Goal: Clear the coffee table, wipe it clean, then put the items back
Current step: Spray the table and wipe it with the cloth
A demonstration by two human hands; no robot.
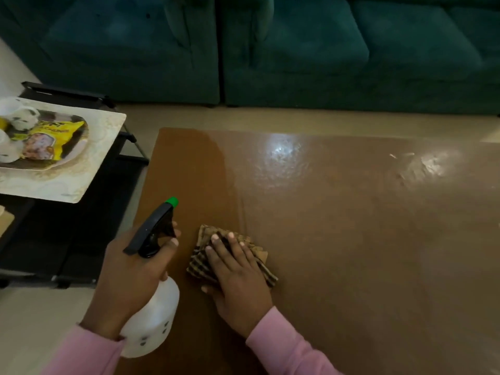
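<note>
1. The table is a brown, glossy slab filling the middle and right of the view. Two bright patches of glare lie along its far side.
2. The cloth, checked brown and folded, lies flat on the table near its left end, toward the near edge.
3. The right hand rests palm-down on the cloth. Its fingers are straight and slightly spread and press on the fabric, with the thumb out to the left at the cloth's edge.
4. The left hand grips the bottle just left of the cloth, over the table's left edge. Its fingers are curled round the neck, under the black trigger head.
5. The bottle is white and tilted, and its green nozzle points away from the person.
6. Both wrists show pink sleeves.
7. Left of the table, a black stand carries a pale tray.
8. On the tray sit white cups and a yellow packet.
9. A dark green sofa runs along the far side, apart from the table.
</note>
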